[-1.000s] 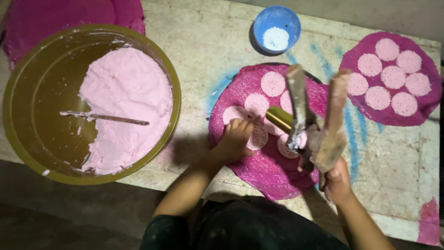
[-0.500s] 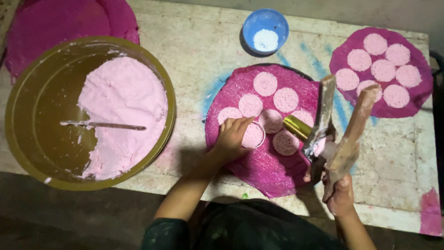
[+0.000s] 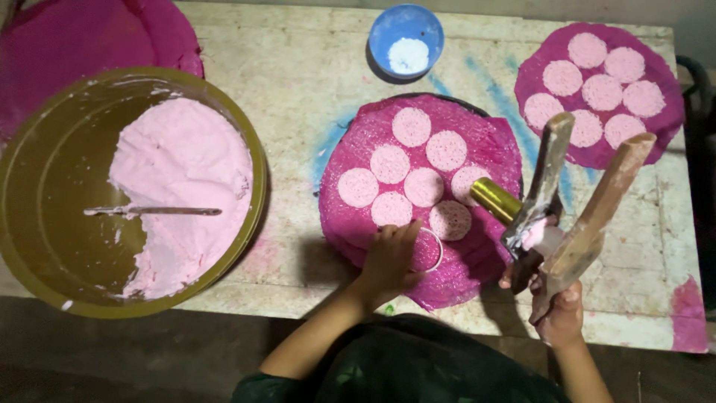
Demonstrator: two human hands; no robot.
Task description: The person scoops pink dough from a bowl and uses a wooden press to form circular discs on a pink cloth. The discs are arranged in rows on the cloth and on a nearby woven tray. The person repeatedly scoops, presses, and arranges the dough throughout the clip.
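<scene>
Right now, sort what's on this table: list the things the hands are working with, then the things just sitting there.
In use:
left hand on white ring
right hand holding wooden press
near pink mat with pale discs

Sitting by:
big bowl of pink paste, spoon
blue bowl
far mat

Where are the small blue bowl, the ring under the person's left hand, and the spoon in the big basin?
blue bowl (image 3: pixel 382 30): head view, on its rim.
ring (image 3: pixel 438 250): head view, on its right edge.
spoon (image 3: pixel 160 211): head view, mid-handle.
</scene>
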